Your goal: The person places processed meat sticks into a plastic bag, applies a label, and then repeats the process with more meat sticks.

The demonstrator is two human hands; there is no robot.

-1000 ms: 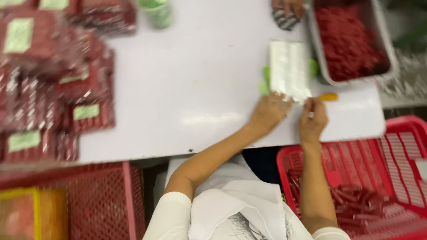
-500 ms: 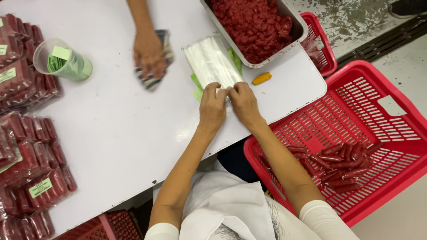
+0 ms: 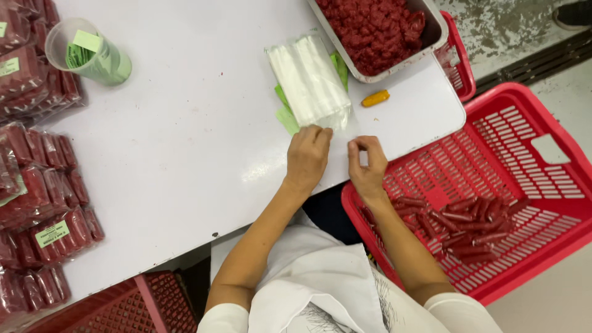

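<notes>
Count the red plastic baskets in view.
3. One large red basket at the person's right holds sausages, one basket sits behind the table corner, one basket is at lower left. Others may be hidden.

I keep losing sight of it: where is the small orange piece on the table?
In the head view the small orange piece lies on the white table, right of the stack of clear bags, below the metal tray, beyond the right hand.

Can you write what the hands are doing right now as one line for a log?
left hand: resting on clear bag stack | right hand: pinched, empty, beside stack | white table | red basket: wrapped sausages
</notes>
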